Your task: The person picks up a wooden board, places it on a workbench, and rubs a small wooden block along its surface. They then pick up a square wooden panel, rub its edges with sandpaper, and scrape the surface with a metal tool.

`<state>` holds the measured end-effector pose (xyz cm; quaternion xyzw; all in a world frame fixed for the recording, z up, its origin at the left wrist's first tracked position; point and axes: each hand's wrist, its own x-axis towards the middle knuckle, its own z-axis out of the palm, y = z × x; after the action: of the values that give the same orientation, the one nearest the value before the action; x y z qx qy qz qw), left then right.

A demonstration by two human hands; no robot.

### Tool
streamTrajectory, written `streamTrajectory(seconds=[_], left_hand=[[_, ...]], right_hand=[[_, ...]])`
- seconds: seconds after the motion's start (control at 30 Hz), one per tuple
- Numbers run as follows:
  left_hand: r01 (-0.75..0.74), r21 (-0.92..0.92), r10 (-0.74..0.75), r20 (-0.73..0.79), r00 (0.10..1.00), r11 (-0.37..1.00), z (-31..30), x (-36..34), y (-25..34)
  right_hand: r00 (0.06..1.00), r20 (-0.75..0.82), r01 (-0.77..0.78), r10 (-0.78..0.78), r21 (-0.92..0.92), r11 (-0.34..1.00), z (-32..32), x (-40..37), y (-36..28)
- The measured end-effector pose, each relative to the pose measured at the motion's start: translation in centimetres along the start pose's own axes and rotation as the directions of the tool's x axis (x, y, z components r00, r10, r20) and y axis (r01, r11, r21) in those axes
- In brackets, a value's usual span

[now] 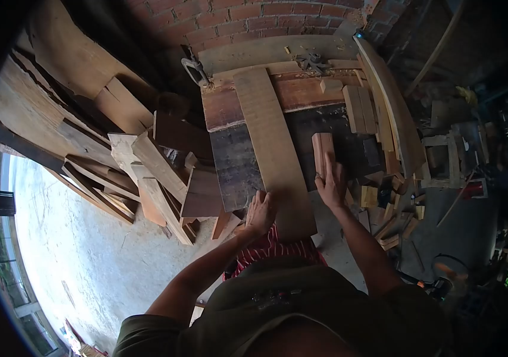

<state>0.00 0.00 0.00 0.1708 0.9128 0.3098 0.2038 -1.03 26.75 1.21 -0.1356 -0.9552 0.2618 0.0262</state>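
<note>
A long, pale plank [274, 146] lies lengthwise across the dark workbench [233, 160], its near end sticking out past the bench toward my body. My left hand [260, 212] is at the plank's left edge near this end, fingers curled against it; what lies under the palm is hidden. To the right of the plank, my right hand [331, 185] is closed around the near part of a reddish wooden block [323, 149]. The far end of that block points away from me over the dark bench top.
A metal clamp [195, 70] grips the bench's far left corner. Near the back edge sits a dark tool [312, 62] among shavings. Short wood blocks [359, 110] lie at the right. Offcuts [161, 178] lean at the left, and scraps [394, 220] litter the floor.
</note>
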Motion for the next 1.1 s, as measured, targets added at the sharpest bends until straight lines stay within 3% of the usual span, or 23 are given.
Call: streamTrajectory(seconds=[0.07,0.1,0.17,0.2,0.27,0.3,0.33,0.37,0.4,0.43,0.47,0.5,0.53,0.67,0.7,0.77,0.8,0.87,1.03,1.1], left_hand=[[-0.063,-0.109,0.063,-0.008,0.998,0.992,0.7,1.2,-2.6],[-0.054,-0.050,0.054,0.011,0.998,0.997,-0.8,-4.3,-3.5],[-0.134,-0.142,0.172,0.305,0.937,0.981,-0.9,-4.8,-4.4],[-0.162,-0.135,0.197,0.304,0.932,0.977,0.4,-4.8,-5.2],[-0.065,-0.368,0.205,0.355,0.912,0.928,3.1,-4.9,-7.5],[-0.082,-0.359,0.218,0.358,0.908,0.930,3.6,-4.6,-7.3],[0.157,-0.524,0.092,0.417,0.904,0.837,4.3,-4.3,-6.6],[0.385,-0.641,-0.020,0.499,0.866,0.664,4.9,-4.4,-6.3],[0.171,-0.738,0.156,0.352,0.923,0.653,4.4,-4.8,-5.5],[0.172,-0.737,0.160,0.357,0.920,0.654,3.3,-5.1,-4.0],[0.332,-0.704,0.020,0.442,0.897,0.628,1.7,-5.3,-2.4],[0.478,-0.656,-0.113,0.517,0.848,0.583,1.0,-5.2,-1.6],[0.471,-0.690,-0.047,0.537,0.842,0.550,1.8,-4.3,-3.0],[0.486,-0.766,-0.045,0.518,0.854,0.421,-0.6,-3.8,-1.1],[0.478,-0.767,-0.041,0.511,0.858,0.427,-1.0,-3.3,-0.6],[0.456,-0.880,-0.049,0.454,0.890,0.135,-1.5,-2.5,0.2],[0.455,-0.879,-0.047,0.453,0.890,0.140,-1.4,-1.8,0.1],[0.486,-0.874,0.019,0.486,0.874,0.005,-0.5,0.3,-0.4],[0.508,-0.856,0.072,0.515,0.854,0.100,-1.0,2.9,5.8],[0.513,-0.841,0.144,0.536,0.832,0.172,0.0,4.1,9.2]], right_hand=[[0.956,-0.252,0.088,-0.153,-0.251,0.964,-0.4,3.6,0.5],[0.957,-0.264,0.069,-0.119,-0.193,0.979,-0.4,-1.2,-1.9],[0.916,-0.335,0.084,-0.221,-0.380,0.921,-2.3,-3.5,-4.3],[0.918,-0.312,0.129,-0.244,-0.346,0.929,-2.1,-5.0,-4.2],[0.955,-0.268,0.072,-0.123,-0.190,0.979,0.2,-9.7,-4.3],[0.976,-0.218,-0.029,0.004,-0.113,0.993,1.3,-12.0,-4.5],[0.981,-0.153,-0.131,0.123,-0.042,0.990,2.1,-13.5,-4.6],[0.979,-0.161,-0.136,0.128,-0.040,0.990,2.9,-13.8,-4.4],[0.955,0.021,-0.295,0.294,0.120,0.948,3.9,-14.3,-3.7],[0.882,0.225,-0.463,0.415,0.243,0.852,4.7,-14.7,-3.1],[0.880,0.221,-0.468,0.421,0.245,0.849,5.4,-15.1,-2.8],[0.920,0.154,-0.389,0.360,0.237,0.890,5.8,-15.1,-2.9],[0.952,0.084,-0.306,0.294,0.221,0.926,6.0,-15.0,-2.8],[0.972,0.011,-0.229,0.234,0.262,0.938,3.7,-15.2,-4.3],[0.979,-0.022,-0.192,0.200,0.191,0.963,2.0,-15.3,-5.5],[0.985,-0.056,-0.153,0.161,0.122,0.981,-0.1,-15.0,-7.1],[0.987,-0.128,-0.091,0.101,0.083,0.992,-0.9,-14.8,-7.5],[0.978,-0.202,-0.043,0.049,0.033,0.999,-2.5,-14.3,-6.7],[0.932,-0.362,0.058,-0.012,0.116,0.992,-8.1,-12.0,-1.7],[0.935,-0.354,0.039,0.001,0.107,0.994,-10.6,-11.7,1.2]])
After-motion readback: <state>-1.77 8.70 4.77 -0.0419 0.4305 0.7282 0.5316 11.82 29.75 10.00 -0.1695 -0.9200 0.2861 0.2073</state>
